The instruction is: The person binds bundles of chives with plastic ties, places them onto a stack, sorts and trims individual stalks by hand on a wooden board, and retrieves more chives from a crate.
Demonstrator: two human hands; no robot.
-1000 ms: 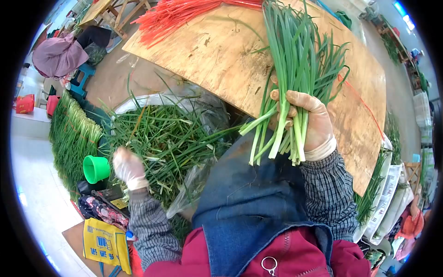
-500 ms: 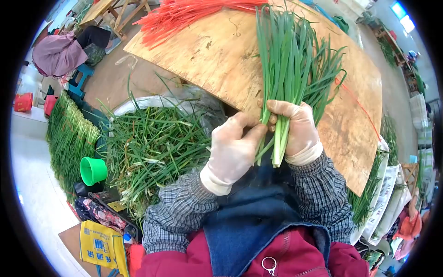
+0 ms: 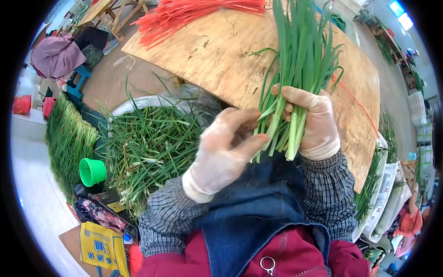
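Note:
A bunch of garlic chives (image 3: pixel 300 60) stands upright in my right hand (image 3: pixel 316 117), green leaves pointing away from me and pale stem ends towards me. The gloved fingers and thumb of that hand wrap round the stems. Close to the left side of the bunch is my left hand (image 3: pixel 226 150), also gloved, its thumb and forefinger apart with the tips at the outer stems. Its other fingers are partly hidden. Behind the bunch lies a wooden board (image 3: pixel 221 51).
Red plastic ties (image 3: pixel 184 18) lie on the board's far edge. Left of me is a heaped bag of loose chive leaves (image 3: pixel 152 147), beside a green bucket (image 3: pixel 92 172) and stacked chives (image 3: pixel 69 143). A seated person (image 3: pixel 57 55) is at upper left.
My left hand has drawn back to the left and its thumb and forefinger have parted from their pinch on the stems. My right hand with the bunch has shifted slightly right.

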